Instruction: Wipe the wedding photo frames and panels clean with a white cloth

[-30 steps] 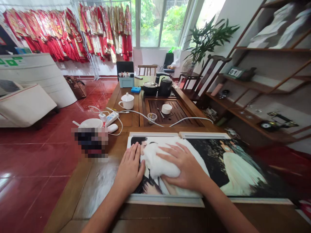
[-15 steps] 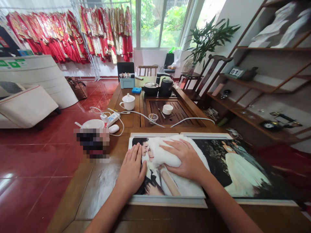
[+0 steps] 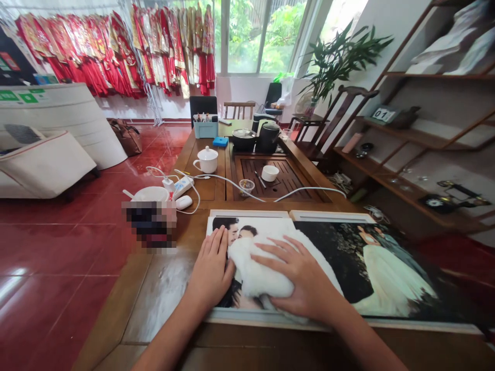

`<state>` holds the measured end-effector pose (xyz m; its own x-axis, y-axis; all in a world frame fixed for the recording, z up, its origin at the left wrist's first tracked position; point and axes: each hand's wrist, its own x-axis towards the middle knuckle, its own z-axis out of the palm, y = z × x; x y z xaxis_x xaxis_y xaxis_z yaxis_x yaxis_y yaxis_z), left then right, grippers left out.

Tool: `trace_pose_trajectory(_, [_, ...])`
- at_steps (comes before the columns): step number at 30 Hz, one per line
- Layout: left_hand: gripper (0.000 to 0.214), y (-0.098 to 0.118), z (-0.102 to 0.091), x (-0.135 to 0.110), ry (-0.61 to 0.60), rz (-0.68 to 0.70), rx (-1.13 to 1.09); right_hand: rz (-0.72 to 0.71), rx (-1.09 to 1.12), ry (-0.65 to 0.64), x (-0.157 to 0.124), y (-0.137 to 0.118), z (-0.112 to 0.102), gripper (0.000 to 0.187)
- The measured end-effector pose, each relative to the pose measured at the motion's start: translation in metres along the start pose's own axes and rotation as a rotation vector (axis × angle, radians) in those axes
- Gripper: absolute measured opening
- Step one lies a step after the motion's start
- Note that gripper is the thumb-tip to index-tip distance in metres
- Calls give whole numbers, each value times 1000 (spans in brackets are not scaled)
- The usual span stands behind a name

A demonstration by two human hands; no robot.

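A large framed wedding photo lies flat on the near end of a long wooden table. My left hand rests flat on the photo's left edge, fingers stretched out together. My right hand presses a white cloth onto the picture, fingers spread over it. The cloth covers the lower part of the pictured couple.
Beyond the frame, white cables, a power strip, a white bowl, a lidded cup, a tea tray with a small cup and kettles. Wooden shelves stand right; red garments hang at the back.
My right hand has slid the cloth down the photo toward me, uncovering the faces. My left hand stays on the left edge.
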<state>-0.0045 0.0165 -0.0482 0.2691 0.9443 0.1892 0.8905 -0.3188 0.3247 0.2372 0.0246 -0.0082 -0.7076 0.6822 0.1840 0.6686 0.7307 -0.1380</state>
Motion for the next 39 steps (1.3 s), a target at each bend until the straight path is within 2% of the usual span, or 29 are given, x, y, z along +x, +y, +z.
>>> trace_pose_trajectory(5, [57,1,0,0,46,5,-9,147,-71,142,19,27,3,59])
trace_pose_trajectory(8, [56,2,0,0,72,11,-7,176,-94,165,21,28,4,56])
trace_pose_trajectory(17, [56,4,0,0,35,-4,14,127,-118,98,-22,-25,7,72])
trace_pose_trajectory(20, [56,3,0,0,36,-1,10,118,-111,61,-29,-30,6,79])
trace_pose_trajectory(23, [56,2,1,0,48,6,2,118,-96,58,-21,-20,4,76])
trace_pose_trajectory(28, [57,2,0,0,44,3,-6,199,-108,134,11,10,4,63])
trace_pose_trajectory(32, [57,4,-1,-1,39,-12,-3,218,-128,164,22,15,6,60])
trace_pose_trajectory(35, [57,5,-1,0,34,-17,-3,188,-137,166,11,5,8,62])
trace_pose_trajectory(39, [57,5,-2,0,43,-13,-19,136,-147,123,-18,-18,9,70])
